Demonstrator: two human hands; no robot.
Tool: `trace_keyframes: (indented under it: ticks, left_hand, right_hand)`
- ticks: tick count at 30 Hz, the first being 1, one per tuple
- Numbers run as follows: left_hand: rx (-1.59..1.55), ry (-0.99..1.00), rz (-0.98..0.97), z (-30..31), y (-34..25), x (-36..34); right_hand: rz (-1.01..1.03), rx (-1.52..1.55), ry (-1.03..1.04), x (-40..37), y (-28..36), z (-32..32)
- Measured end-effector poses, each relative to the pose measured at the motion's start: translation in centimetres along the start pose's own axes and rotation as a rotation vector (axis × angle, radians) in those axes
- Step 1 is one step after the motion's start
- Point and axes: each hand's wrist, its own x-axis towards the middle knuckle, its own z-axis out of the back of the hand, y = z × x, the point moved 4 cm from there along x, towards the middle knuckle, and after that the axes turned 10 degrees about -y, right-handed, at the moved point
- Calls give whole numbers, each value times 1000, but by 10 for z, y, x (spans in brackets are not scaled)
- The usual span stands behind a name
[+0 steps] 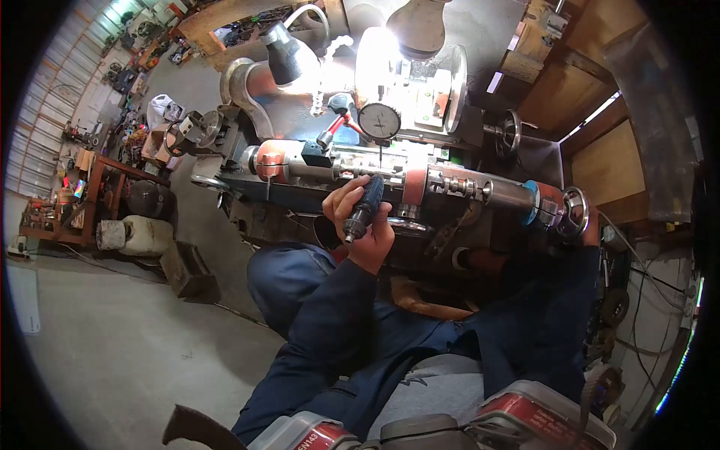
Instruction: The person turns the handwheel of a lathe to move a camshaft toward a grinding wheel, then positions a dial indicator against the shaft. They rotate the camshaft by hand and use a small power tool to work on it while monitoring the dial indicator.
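Dial gauge [379, 120] above the shaft [450, 184], handwheel [574, 211] at its right end, lamp [289, 52] behind to the left, hand tool [362, 214] just in front.

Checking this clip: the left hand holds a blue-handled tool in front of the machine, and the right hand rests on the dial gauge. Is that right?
Not quite. The head view shows the right hand on the handwheel at the machine's end, well apart from the dial gauge. The left hand does hold the blue-handled tool in front of the machine.
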Motion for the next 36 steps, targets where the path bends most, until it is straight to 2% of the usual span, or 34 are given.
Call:
trace_keyframes:
  ticks: [1,6,8,10,12,13,15,16,17,18,21,22,24,26,27,29,33,36]
  left_hand:
    - [-2,0,1,0,0,0]
    - [-79,-71,73,-2,2,0]
    - [-211,-141,153,-3,5,0]
    - [-326,-165,243,-2,10,-3]
    - [-422,-138,343,-1,14,-8]
    - [-410,-57,365,-2,13,-13]
    - [-386,108,406,-8,6,-27]
    - [-374,191,426,-11,-1,-31]
    - [-408,326,403,-18,-16,-35]
    - [-442,460,377,-27,-35,-35]
    - [-456,971,82,-50,-72,-67]
    - [-448,1103,-1,-54,-83,-77]
    - [-422,1372,-7,-54,-90,-96]
    - [-342,1537,15,-54,-88,-108]
    - [-292,1571,30,-54,-84,-116]
    - [-192,1643,59,-50,-72,-136]
    - [-158,1586,81,-41,-56,-146]
    - [-148,1628,59,-40,-48,-154]
  right_hand:
    - [-15,-64,6,-5,-4,0]
    - [-94,137,-126,-44,-30,2]
    - [-182,88,-83,-61,-34,14]
    - [-333,-48,101,-75,11,32]
    - [-304,113,119,-79,46,40]
    - [-290,195,125,-82,61,40]
    - [-241,259,-26,-75,90,29]
    - [-216,290,-102,-67,98,24]
    - [-219,343,-88,-55,87,26]
    - [-146,219,-156,-40,83,18]
    - [-56,111,-198,-10,37,13]
    - [-34,67,-179,-8,22,12]
    - [-19,-17,-106,-14,14,19]
    - [-101,-113,127,-33,43,36]
    - [-123,-143,260,-45,70,39]
    - [-125,-35,316,-47,100,49]
    - [-188,103,-6,0,58,37]
    - [-63,-67,-71,-4,1,22]
